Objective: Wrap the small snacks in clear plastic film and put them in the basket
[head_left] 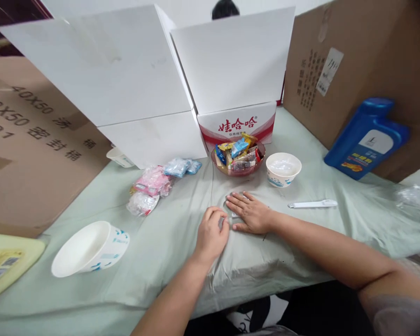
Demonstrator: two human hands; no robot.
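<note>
My right hand (250, 213) lies flat on the cloth-covered table, fingers stretched out, partly over a small clear plastic piece (235, 215). Close beside it, my left hand (213, 233) has its thumb and fingers pinched together at the near edge of that plastic. Most of the piece is hidden under my hands, so its full shape cannot be made out. Just beyond them stands a reddish glass bowl (235, 171) full of wrapped snacks. A white paper bowl (283, 181) holding clear plastic is to its right. A white utility knife (313, 204) lies right of my right hand.
Packaged items in pink (150, 182) and blue wrappers (178, 167) lie at left, behind a tilted paper bowl (91, 247). A blue bottle (366, 140) leans at right. A yellow container (10, 261) sits at far left. White boxes (154, 140) and brown cartons (353, 60) border the table.
</note>
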